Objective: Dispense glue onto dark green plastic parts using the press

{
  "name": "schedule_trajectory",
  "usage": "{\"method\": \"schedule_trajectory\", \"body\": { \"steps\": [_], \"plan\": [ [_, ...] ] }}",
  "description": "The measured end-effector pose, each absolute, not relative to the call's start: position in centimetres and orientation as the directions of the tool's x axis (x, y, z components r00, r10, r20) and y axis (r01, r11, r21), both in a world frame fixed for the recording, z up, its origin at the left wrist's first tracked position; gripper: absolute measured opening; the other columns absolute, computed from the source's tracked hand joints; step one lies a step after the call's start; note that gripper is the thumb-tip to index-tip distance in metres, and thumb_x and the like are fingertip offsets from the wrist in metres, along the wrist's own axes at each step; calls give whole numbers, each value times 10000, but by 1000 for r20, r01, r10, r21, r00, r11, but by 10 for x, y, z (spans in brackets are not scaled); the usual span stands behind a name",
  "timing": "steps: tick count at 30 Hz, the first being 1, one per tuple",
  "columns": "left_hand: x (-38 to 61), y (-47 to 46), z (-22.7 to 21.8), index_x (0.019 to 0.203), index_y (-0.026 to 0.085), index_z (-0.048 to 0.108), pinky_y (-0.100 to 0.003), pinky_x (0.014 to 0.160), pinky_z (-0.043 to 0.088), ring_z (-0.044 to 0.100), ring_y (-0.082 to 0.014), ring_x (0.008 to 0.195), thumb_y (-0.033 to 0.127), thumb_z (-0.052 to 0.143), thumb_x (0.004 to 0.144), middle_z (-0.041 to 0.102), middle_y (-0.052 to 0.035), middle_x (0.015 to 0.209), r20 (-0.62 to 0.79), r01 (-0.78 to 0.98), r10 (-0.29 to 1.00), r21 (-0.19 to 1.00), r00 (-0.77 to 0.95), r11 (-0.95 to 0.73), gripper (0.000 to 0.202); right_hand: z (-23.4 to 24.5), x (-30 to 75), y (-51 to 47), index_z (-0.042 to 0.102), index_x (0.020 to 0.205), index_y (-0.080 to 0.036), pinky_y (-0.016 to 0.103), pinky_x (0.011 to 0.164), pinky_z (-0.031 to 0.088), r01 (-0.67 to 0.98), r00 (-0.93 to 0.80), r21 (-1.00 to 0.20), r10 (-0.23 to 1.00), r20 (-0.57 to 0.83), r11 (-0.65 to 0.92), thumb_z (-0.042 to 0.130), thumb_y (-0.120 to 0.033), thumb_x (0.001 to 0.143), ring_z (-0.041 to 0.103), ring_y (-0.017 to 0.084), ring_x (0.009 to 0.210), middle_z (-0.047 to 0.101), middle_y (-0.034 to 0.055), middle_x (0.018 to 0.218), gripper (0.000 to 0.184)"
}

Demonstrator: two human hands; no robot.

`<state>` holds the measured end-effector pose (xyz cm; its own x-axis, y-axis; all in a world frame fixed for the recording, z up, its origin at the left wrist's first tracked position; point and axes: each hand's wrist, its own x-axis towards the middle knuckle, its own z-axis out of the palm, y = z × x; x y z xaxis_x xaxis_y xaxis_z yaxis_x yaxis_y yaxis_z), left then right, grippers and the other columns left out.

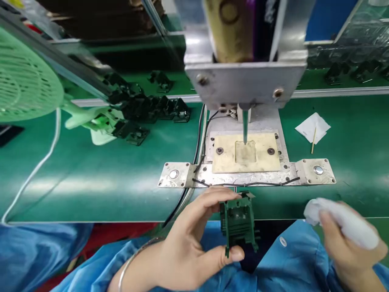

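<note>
My left hand is closed around a dark green plastic housing, fingers along its upper edge and thumb below. The part is held over the table's front edge, with its hollow side showing. In my right hand, a bunched white cloth is gripped; hand and cloth are slightly blurred. Beyond the hands stands a press with a pointed metal pin above a cream fixture block that has a square recess. The green housing is apart from the block.
Round buttons sit on metal brackets at left and right. Dark plastic parts cluster at back left near a green fan. A folded white wipe and wooden stick lie right. Cables cross the table.
</note>
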<state>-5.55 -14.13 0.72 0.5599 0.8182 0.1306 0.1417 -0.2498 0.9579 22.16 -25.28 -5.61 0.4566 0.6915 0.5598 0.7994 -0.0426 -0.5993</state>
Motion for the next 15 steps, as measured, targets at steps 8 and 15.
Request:
{"method": "schedule_trajectory", "body": {
  "steps": [8,15],
  "plan": [
    [-44,-141,14,1339,236,552,-416,974,560,651,-271,1054,205,848,747,683,-99,1114,418,-113,663,885,621,-452,663,-14,169,-232,483,753,-243,277,433,381,534,-216,-710,886,410,459,521,-187,930,481,141,451,509,-35,589,190],
    [-46,-142,10,1320,237,558,-408,987,546,632,-273,1080,151,825,741,659,-104,1135,383,-152,691,916,613,-372,643,-15,164,-226,512,822,-230,290,454,357,537,-270,-672,858,436,510,488,-165,942,495,147,481,538,-23,629,139]
  ]
}}
